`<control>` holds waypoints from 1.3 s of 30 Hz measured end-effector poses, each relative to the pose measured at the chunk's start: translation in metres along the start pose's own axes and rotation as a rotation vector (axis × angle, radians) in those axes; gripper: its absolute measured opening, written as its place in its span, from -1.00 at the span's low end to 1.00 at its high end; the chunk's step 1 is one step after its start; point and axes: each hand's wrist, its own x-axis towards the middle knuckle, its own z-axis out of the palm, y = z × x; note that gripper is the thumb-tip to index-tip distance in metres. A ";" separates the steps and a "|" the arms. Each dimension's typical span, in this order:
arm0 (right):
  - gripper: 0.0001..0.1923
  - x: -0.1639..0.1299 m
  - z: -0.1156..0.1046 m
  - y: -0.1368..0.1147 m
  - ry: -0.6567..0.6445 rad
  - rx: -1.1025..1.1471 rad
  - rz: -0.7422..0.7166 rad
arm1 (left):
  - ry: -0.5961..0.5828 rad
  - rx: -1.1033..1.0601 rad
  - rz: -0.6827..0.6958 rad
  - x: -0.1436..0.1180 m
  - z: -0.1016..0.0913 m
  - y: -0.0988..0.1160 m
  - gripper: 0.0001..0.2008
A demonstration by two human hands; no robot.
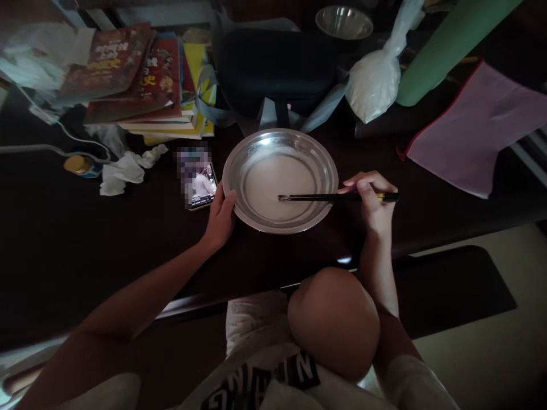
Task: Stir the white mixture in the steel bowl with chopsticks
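At frame center, fingers of my left hand (221, 219) clamp the steel bowl (282, 226); right of center, my right hand (376, 200) pinches the chopsticks (314, 197).

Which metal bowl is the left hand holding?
The nearer bowl, its rim in the left hand, chopsticks over it; the back bowl is untouched.
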 end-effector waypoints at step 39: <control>-0.83 0.000 -0.001 -0.001 -0.006 -0.005 0.003 | 0.004 -0.006 0.005 0.001 -0.001 -0.004 -0.46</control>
